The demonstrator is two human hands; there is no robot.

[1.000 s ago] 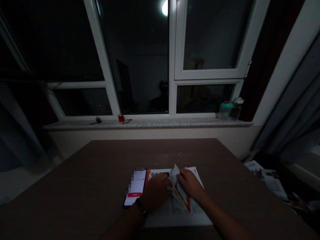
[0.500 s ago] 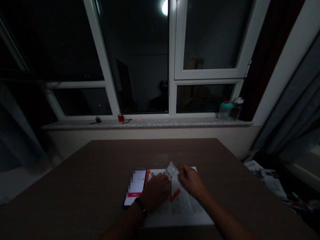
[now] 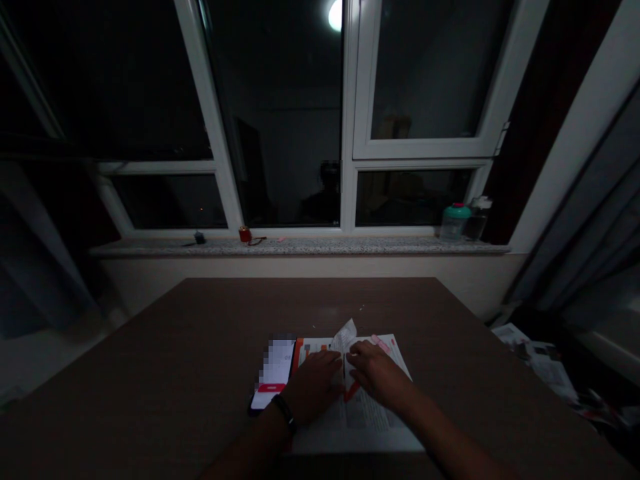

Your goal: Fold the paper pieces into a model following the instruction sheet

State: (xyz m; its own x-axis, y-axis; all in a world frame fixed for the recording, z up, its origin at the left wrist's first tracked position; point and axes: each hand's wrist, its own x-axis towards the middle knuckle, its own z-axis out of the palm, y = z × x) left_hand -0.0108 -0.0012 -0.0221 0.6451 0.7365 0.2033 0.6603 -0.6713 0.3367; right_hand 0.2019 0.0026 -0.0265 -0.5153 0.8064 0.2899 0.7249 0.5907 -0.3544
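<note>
A printed booklet or set of sheets (image 3: 370,440) lies on the table, white with grey text and orange-red patches. My left hand (image 3: 317,383), with a dark band at the wrist, rests on its left part, fingers stretched forward. Over the middle, my right hand (image 3: 377,373) touches the paper with fingers bent and apart. A crumpled or folded paper flap (image 3: 346,332) stands up just beyond the fingertips. Beside my right knuckles is a small pink patch (image 3: 381,343); whether it is printed or a loose object I cannot tell. A lit phone (image 3: 273,393) lies left of the booklet.
The brown table (image 3: 150,373) reaches toward a granite windowsill (image 3: 310,247). On the sill stand a small red item (image 3: 245,235), a dark little item (image 3: 199,237), a teal-lidded bottle (image 3: 455,223) and a clear bottle (image 3: 479,219). Papers (image 3: 545,367) lie beyond the table's right edge.
My right hand has moved slightly left and down, from closed fingers near the flap to fingers on the page. The pink patch now shows. The flap has tilted; my left hand stays about where it was.
</note>
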